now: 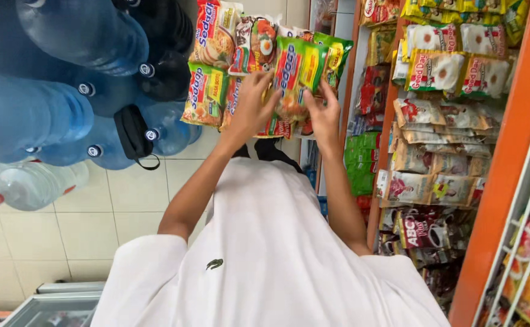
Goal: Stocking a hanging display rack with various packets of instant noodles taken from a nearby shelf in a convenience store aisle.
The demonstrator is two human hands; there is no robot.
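Green noodle pkt (298,75) held btwn left hand (254,103) & right hand (324,112).

place: small grocery shop
shelving: orange shelf frame (507,151) packed with sachet strips (434,151)
stock: instant noodle packets (259,66), big blue water jugs (28,115)
floor: pale tiles (95,218)
corner: chest freezer (53,306)

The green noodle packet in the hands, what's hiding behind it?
Behind the green noodle packet, held by the left hand and right hand, more noodle packets fan out, red, green and white. Their middles are covered, and whatever lies further back cannot be seen.
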